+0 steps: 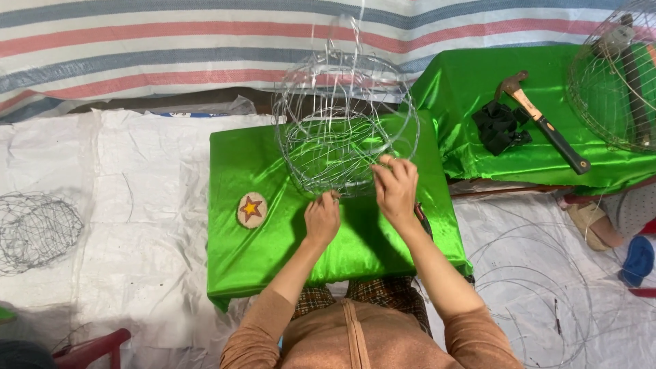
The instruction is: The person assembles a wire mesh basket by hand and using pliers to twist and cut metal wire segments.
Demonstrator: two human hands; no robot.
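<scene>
Hands working a wire basket on a green counter

Wire basket [345, 123], round and open-meshed, is sitting near the far edge of a small counter [273, 232] draped in shiny green cloth. Both hands are reaching to its near rim. The left hand [322, 219] is resting on the cloth with its fingers curled, touching the bottom wires; whether its grip is pinching a strand is hard to tell. The right hand [396, 188] is holding the rim's right side, thumb and fingertips pressed together on a thin wire. Orange-brown sleeves are covering both forearms.

A round wooden disc with a star [251, 209] is lying on the cloth, left of the left hand and apart from it. A second green-covered counter [458, 102] is standing to the right, carrying a hammer [543, 123], a black cloth bundle [499, 126] just beside it, and another wire basket [611, 82]. A third wire basket [34, 229] is lying on the white floor sheet [137, 205] at far left. Loose wire hoops [540, 287] are lying on the floor at lower right.
</scene>
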